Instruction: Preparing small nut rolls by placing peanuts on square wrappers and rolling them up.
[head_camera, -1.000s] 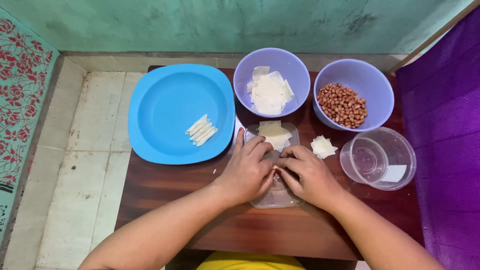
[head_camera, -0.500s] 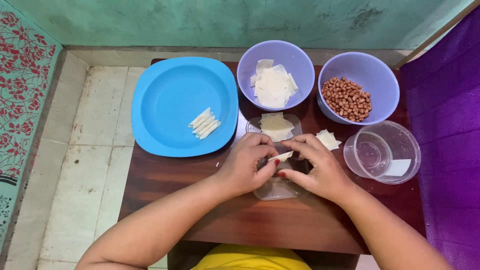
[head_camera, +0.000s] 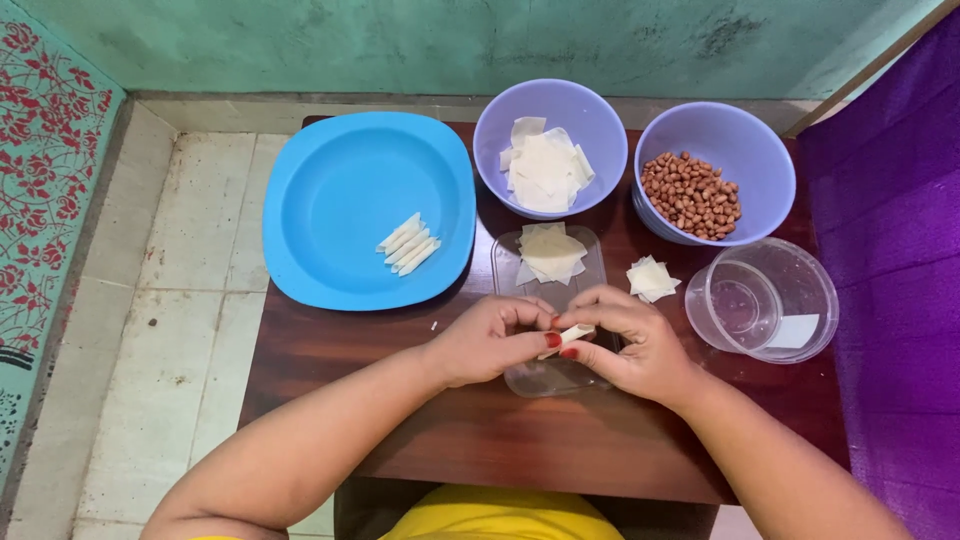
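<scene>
Rolling step, by the look — left hand (head_camera: 490, 340) and right hand (head_camera: 630, 345) fingers pinching a wrapper roll (head_camera: 567, 337) over the clear tray (head_camera: 550, 375) — next calls for snug, even pressure.

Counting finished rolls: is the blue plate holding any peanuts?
No, the blue plate holds only a few pale rolled pieces; the peanuts sit in a purple bowl.

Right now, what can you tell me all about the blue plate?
The blue plate is a big, rounded-square dish, plain bright blue, and looks like plastic. It has a raised rim and a shallow flat middle. It sits flat on the far left part of the dark wooden table, with its left edge hanging past the table's side. Four small pale rolls lie side by side on its right part. Neither hand touches it.
</scene>
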